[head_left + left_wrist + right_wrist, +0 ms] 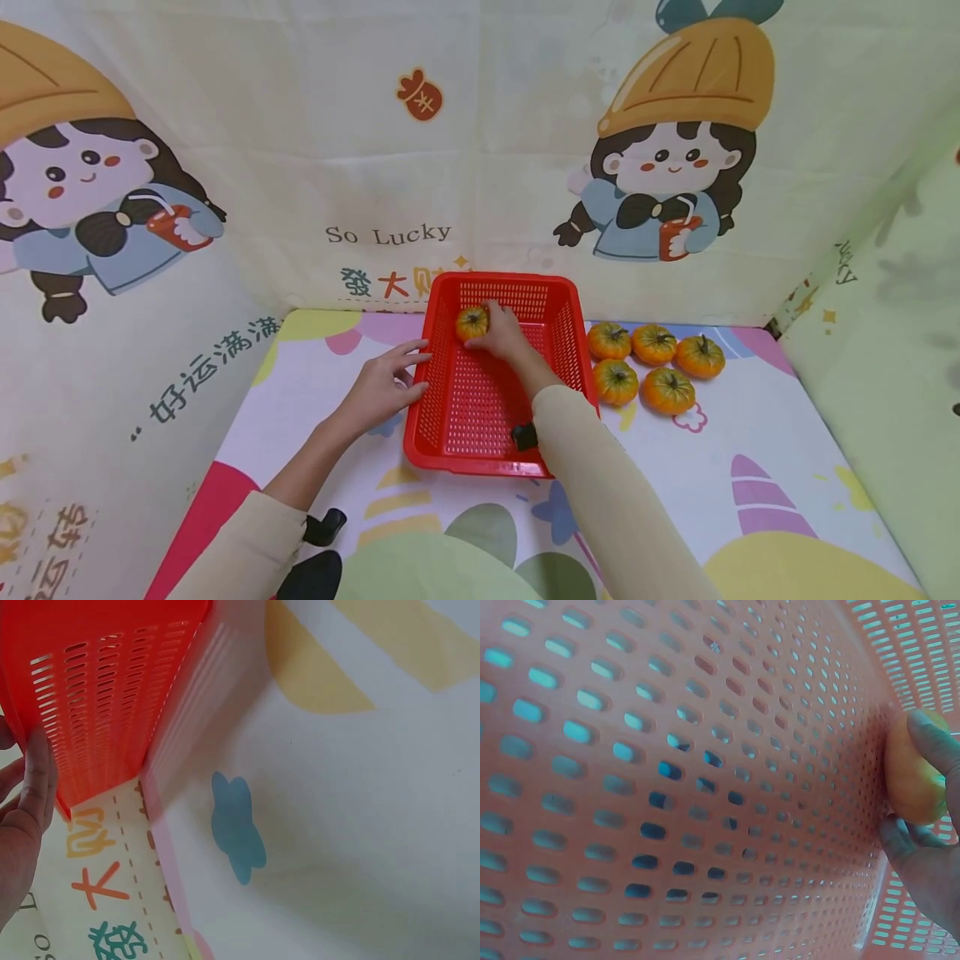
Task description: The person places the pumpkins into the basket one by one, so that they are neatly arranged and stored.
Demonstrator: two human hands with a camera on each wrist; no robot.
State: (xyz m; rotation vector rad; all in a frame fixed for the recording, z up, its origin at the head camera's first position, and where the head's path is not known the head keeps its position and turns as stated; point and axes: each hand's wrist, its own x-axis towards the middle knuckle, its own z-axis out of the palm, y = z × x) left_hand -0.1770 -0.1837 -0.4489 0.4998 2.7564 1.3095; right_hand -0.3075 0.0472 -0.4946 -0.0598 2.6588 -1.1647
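A red plastic basket (pixel 480 462) with slotted walls stands on the table against the back wall. Inside it, at the far left corner, my right hand (pixel 501 332) grips a small orange pumpkin (pixel 472 323) between thumb and fingers. The right wrist view shows that pumpkin (pixel 913 772) low by the slotted floor; whether it bears on the floor I cannot tell. Against the outside of the basket's left rim, my left hand (pixel 382 385) rests its fingertips, the fingers loosely bent. In the left wrist view its fingers (pixel 36 776) lie along the basket's side.
Several orange pumpkins (pixel 670 392) sit in two rows on the table just right of the basket. A patterned cloth (pixel 750 433) covers the tabletop. Printed sheets (pixel 495 192) form a wall behind and at both sides.
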